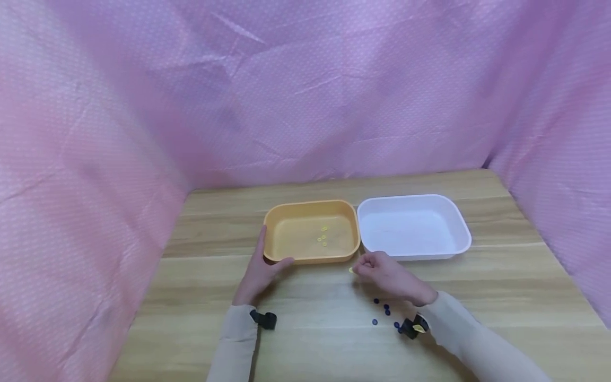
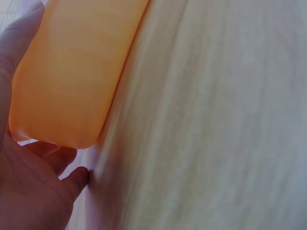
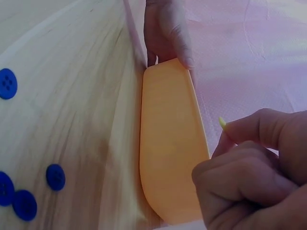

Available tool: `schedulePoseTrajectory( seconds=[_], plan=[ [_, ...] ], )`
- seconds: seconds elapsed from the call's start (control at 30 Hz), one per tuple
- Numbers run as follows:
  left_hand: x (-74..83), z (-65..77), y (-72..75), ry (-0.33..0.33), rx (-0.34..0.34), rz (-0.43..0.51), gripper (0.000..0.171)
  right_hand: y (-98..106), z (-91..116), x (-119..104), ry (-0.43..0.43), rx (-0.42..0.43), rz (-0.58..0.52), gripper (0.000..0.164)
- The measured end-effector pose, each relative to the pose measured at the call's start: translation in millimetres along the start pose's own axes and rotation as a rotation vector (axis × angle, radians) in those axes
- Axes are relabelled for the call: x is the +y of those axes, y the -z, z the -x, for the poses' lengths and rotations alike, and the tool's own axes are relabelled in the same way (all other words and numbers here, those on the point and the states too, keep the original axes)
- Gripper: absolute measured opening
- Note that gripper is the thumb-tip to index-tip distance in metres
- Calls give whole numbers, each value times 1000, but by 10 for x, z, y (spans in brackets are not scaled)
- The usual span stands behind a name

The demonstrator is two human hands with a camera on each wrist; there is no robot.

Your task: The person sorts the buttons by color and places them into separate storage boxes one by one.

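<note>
My left hand [image 1: 260, 268] holds the near left corner of an orange plastic tray [image 1: 305, 260], thumb along the front wall and fingers at the left end. Several small yellow buttons [image 1: 323, 237] lie on the tray's floor. Between thumb and fingertip, my right hand [image 1: 387, 275] pinches one yellow button [image 3: 222, 122], just outside the tray's near right corner. Several blue buttons [image 3: 55, 177] are scattered on the table, below the right hand and close to its wrist; one shows four holes in the right wrist view.
A white tray [image 1: 414, 257] stands right beside the orange one on the wood-grain table [image 1: 305, 329]. Pink patterned cloth [image 1: 305, 106] hangs behind the table and along both sides. Each wrist carries a small black camera.
</note>
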State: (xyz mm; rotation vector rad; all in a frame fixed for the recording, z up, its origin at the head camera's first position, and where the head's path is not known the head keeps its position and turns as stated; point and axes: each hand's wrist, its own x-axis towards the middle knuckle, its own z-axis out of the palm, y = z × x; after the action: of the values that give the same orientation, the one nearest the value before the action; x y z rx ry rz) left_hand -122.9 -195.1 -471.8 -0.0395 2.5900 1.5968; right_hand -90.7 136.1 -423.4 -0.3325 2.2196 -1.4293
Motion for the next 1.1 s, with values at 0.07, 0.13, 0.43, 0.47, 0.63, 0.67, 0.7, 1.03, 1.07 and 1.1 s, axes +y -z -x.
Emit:
schedulePoseTrajectory(
  seconds=[0.07,0.13,0.43,0.47,0.63,0.67,0.7,1.03,1.07,1.1],
  plan=[
    [8,4,2,0,-3,7,116,4,-12,1,9,0,-5,21],
    [15,7,4,1,-5,19,116,6,-26,-4,12,7,-1,23],
    [43,41,32,16,-29,31,115,-3,-74,-90,3,27,-5,25],
    [38,37,39,12,-29,27,115,-3,-80,-92,0,28,-9,25],
    [1,-62,7,-26,-48,-5,115,46,-75,-95,-58,74,-35,24],
    [3,-68,-5,-39,-46,-12,115,60,-73,-100,-70,83,-39,25],
    [11,-78,-19,-45,-46,-17,115,77,-71,-107,-84,91,-40,26],
    [100,-147,-137,-59,-62,25,116,230,-75,-152,-94,125,6,29],
    [101,-149,-145,-59,-60,25,116,242,-76,-154,-88,120,5,29],
    [104,-147,-153,-59,-55,27,117,253,-79,-155,-88,116,4,30]
  ],
)
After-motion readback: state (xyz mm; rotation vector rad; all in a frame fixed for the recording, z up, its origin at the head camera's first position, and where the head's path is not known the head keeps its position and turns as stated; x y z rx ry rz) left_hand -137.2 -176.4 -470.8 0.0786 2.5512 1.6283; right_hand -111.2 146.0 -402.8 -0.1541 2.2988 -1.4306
